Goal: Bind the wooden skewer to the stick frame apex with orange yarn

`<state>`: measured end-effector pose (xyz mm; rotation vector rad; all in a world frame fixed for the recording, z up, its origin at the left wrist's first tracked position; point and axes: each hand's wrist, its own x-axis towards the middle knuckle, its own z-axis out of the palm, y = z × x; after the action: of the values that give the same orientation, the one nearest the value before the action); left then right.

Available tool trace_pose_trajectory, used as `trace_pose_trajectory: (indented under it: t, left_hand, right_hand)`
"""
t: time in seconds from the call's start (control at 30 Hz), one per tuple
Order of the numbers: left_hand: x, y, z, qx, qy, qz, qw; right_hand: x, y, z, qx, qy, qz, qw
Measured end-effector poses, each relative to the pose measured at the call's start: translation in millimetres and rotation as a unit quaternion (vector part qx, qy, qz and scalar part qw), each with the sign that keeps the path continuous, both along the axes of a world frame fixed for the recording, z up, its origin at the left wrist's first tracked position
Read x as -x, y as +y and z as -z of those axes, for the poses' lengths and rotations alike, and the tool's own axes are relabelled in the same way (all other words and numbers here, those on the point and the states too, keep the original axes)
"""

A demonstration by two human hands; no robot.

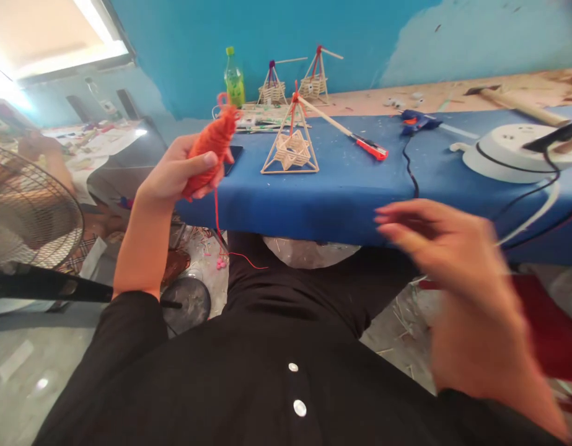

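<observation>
Left hand (pixel 171 170) wraps an orange yarn bundle (pixel 215 137) at the blue table (pixel 360 186)'s near left edge, the bundle's long axis slanting from near left to far right; the right hand (pixel 446 241), blurred, fingers loosely parted around nothing I can see, hangs well off to the right. Fuzzy and fat-middled, the yarn ends in loops, one thin strand (pixel 216 210) dangling towards the dark trousers (pixel 286 285).

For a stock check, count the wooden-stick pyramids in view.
3: the orange-topped pyramid on the blue cover; the purple-topped pyramid and red-topped pyramid behind it, near the wall. None looks hidden.
</observation>
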<state>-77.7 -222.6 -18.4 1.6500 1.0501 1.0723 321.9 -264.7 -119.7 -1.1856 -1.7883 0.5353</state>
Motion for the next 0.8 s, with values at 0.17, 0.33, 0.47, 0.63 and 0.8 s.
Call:
trace_pose_trajectory:
  t: [0.17, 0.33, 0.47, 0.63, 0.8]
  left_hand:
    - [-56.0, 3.0, -19.5, 0.006, -0.009, 0.174, 0.985]
    - [-51.9, 22.0, -12.6, 0.047, -0.037, 0.115, 0.992]
    - [-37.8, 35.4, 10.4, 0.099, -0.1, 0.049, 0.989]
    - [-39.0, 44.7, 36.5, 0.075, -0.132, 0.024, 0.988]
    - [-32.0, 64.1, 47.5, 0.044, -0.117, -0.03, 0.992]
  right_hand:
    - [134.0, 30.4, 2.0, 0.073, 0.214, -0.321, 0.92]
    - [155.4, 41.1, -5.0, 0.101, 0.267, -0.248, 0.926]
    - [116.7, 42.7, -1.6, 0.056, 0.25, -0.116, 0.96]
    - [83.1, 36.3, 0.4, 0.051, 0.192, -0.054, 0.979]
    - [70.1, 39.8, 22.6, 0.052, 0.144, -0.032, 0.988]
